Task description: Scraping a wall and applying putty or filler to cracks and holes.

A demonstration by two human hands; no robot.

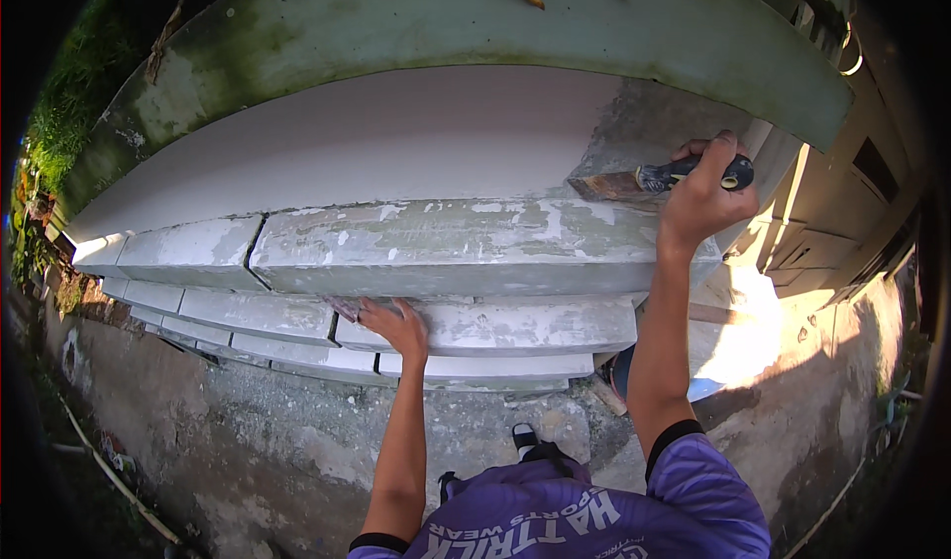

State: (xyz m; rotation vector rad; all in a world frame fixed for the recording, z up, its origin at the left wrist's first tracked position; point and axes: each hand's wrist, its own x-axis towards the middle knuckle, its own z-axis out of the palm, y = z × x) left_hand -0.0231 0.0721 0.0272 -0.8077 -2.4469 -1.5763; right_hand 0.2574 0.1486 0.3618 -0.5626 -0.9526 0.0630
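My right hand (705,195) is closed round the black handle of a putty knife (606,186). Its broad, brownish blade lies against the wall, at the boundary between a smooth white coat (426,133) and a patch of bare grey wall (659,118). Lower and further left, my left hand (394,329) rests by the second stepped ledge (495,323). A small flat pinkish-grey piece (343,307) sits at its fingertips and seems gripped there; its kind is unclear. Above that hand runs the top ledge (446,237), smeared with patchy white.
A curved, mossy green-grey overhang (475,24) juts out above the wall. Dark gaps split the ledges into sections. Below lies a stained concrete floor (267,440), with a blue item (704,389) partly hidden beside my right forearm. Greenery (74,113) borders the left side.
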